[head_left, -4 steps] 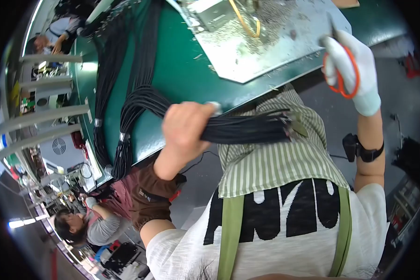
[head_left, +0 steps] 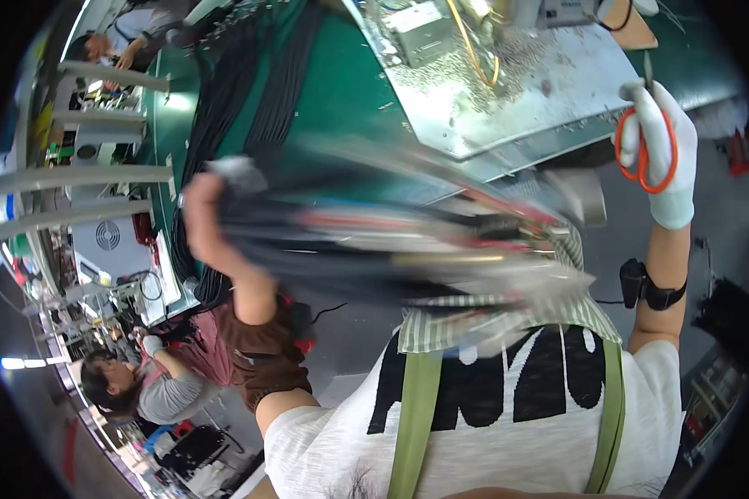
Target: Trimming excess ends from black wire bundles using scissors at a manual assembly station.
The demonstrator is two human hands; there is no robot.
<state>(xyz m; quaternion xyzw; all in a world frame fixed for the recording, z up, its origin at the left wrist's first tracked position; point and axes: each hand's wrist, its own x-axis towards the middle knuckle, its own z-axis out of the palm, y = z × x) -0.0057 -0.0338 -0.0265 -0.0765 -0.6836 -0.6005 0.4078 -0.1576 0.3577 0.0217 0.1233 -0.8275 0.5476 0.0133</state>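
Left hand, fingers clamped on blurred cable bundle; gloved right hand, fingers closed around orange-handled scissors, above green worktop.

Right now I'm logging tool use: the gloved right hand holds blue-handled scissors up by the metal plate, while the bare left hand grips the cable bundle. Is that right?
Not quite. The head view shows the scissors in the gloved right hand have orange handles, not blue. The rest stands: held up by the metal plate, with the bare left hand gripping the cable bundle.

Orange-handled scissors, white glove, black cable bundle, green bench
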